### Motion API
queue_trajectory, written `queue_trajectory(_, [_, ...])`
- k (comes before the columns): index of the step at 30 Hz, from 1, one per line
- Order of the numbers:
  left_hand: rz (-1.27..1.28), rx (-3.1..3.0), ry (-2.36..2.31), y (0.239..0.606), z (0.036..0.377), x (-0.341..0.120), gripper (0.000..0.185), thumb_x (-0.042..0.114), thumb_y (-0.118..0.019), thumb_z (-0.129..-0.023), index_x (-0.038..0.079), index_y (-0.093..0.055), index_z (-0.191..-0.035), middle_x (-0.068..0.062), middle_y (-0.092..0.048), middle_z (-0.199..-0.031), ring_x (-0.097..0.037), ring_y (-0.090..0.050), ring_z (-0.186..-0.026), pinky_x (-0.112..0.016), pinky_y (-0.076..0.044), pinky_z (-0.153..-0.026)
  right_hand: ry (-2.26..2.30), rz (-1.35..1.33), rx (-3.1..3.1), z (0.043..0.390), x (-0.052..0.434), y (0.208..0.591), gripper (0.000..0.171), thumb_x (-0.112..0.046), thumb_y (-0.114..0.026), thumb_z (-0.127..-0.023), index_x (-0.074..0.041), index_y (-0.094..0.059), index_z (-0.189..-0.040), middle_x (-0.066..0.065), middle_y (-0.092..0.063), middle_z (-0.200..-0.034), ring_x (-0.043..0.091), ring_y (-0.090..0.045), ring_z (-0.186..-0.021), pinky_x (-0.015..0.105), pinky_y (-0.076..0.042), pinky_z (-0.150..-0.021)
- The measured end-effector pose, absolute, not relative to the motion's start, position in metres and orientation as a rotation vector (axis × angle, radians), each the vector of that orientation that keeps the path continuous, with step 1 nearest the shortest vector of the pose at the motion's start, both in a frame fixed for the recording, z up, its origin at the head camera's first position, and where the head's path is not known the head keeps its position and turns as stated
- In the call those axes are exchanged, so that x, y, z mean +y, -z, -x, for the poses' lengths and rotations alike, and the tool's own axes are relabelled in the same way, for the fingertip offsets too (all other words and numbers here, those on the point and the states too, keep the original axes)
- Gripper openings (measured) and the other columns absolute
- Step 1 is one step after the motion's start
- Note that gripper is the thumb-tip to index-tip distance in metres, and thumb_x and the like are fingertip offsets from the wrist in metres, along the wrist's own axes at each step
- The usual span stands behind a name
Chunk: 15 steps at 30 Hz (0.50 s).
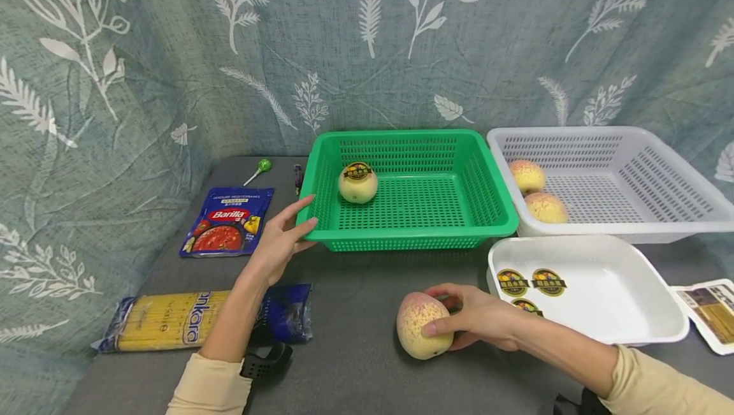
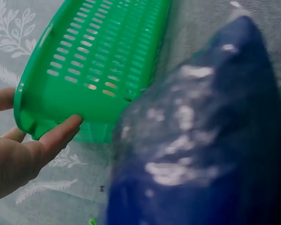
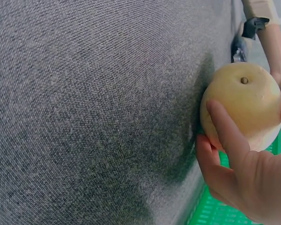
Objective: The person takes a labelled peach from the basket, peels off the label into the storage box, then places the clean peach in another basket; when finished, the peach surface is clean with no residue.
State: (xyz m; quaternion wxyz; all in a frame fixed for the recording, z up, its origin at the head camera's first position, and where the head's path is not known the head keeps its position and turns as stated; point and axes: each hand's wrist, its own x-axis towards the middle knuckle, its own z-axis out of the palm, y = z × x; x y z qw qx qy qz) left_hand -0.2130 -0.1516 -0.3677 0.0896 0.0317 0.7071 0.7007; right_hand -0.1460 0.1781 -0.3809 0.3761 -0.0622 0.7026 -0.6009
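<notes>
One stickered peach [image 1: 358, 182] sits in the green plastic basket [image 1: 487, 211]; two wait in the white basket [image 1: 676, 224]. Right hand [image 1: 478, 316] fingers grip a bare peach [image 1: 421, 326] on the grey tabletop [image 1: 355, 377], no sticker yet. Left hand [image 1: 281, 236], fingers straight, steadies the green rim.

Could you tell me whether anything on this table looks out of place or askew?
Nothing is spilled or damaged. Two small oddities: the spaghetti pack lies under the left forearm, and a card hangs past the table's right edge. The right hand holds a fruit on the cloth; the left hand touches the green basket.
</notes>
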Motion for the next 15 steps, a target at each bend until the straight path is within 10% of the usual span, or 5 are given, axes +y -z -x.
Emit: queue_trajectory(15, [-0.085,2.084,-2.099,0.370,0.214,-0.150,0.055,0.010,-0.045,-0.102,0.011,-0.022,-0.153,-0.008,-0.002,-0.158,-0.029,-0.020,-0.140,-0.049,-0.036,-0.103,1.566,0.192,1.781,0.152,0.190,0.369,0.074,-0.015,-0.076,-0.082,0.006,-0.037,-0.141,0.019,-0.052,-0.116,0.027,-0.061,-0.094,0.044,-0.054,-0.077])
